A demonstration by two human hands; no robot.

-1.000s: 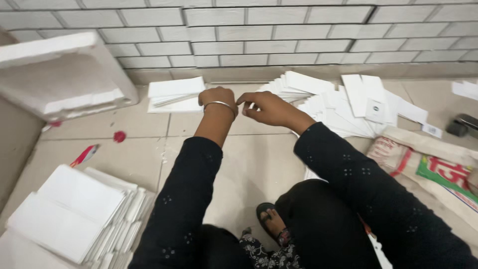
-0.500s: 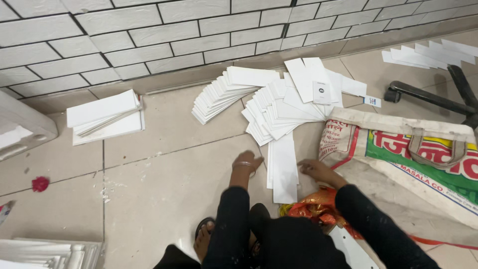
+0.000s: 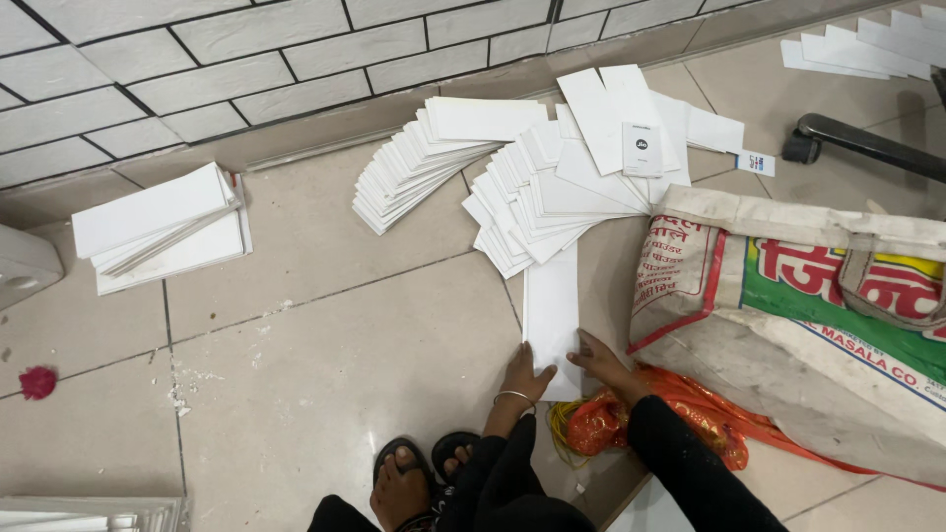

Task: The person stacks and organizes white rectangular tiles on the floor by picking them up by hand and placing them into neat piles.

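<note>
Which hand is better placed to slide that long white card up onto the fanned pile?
Probably the left hand: it rests flat on the card's lower left edge. The right hand only touches the lower right corner, beside the printed sack.

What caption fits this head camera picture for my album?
Left hand and right hand press a white card on the tiled floor, below fanned card stacks.

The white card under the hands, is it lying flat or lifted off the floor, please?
Flat. The white card lies on the floor tiles, with the left hand and right hand touching its near end.
</note>
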